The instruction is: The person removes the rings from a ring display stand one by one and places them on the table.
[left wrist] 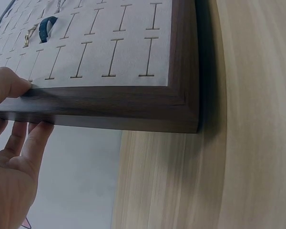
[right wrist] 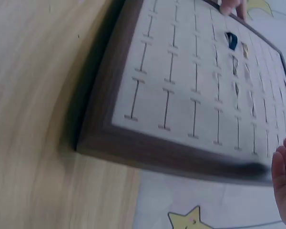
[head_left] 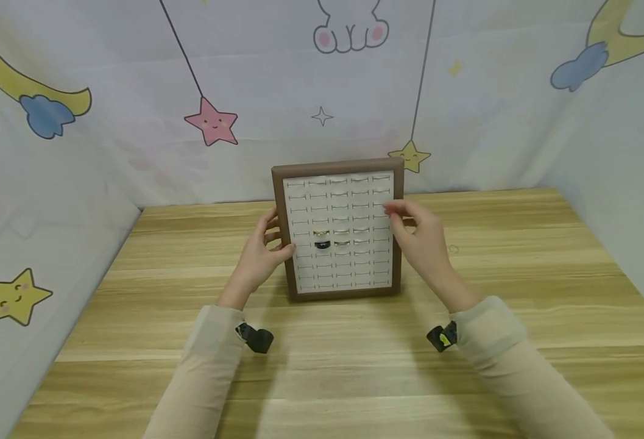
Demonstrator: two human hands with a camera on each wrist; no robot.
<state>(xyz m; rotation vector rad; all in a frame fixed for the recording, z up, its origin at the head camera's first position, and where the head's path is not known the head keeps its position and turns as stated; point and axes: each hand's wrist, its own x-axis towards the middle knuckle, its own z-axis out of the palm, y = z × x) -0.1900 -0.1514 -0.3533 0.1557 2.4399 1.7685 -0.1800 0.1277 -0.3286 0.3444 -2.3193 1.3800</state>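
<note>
- Brown, wood-grained edging (left wrist: 100, 105) with mitred corners surrounds the rectangular display board (head_left: 400, 268), which stands on its short side on the table, near the far edge and between the two hands.
- Pale, matte, fabric-like panel (head_left: 343, 279) inside it, cut with rows of I-shaped slits; some of the slits bulge softly.
- Glossy black ring (head_left: 322, 245), a broad curved band, sits in a slit left of centre; a gold-toned ring (head_left: 320, 233) is just above it and a slimmer metallic ring (head_left: 342, 243) just to its right.
- Left hand (head_left: 258, 253) grips the board's left side, thumb curved onto the front edging and fingers spread behind.
- Right hand (head_left: 423, 241) is at the upper right side, thumb and forefinger bent close together over the panel's margin; whether anything is pinched there I cannot tell.
- Cream cloth sleeves (head_left: 491, 335) end in folded cuffs, a small black camera (head_left: 259, 339) at each wrist.
- Smooth, streaked wood grain covers the table (head_left: 343, 366); behind hangs creased white cloth (head_left: 278, 55) printed with stars and moons.
</note>
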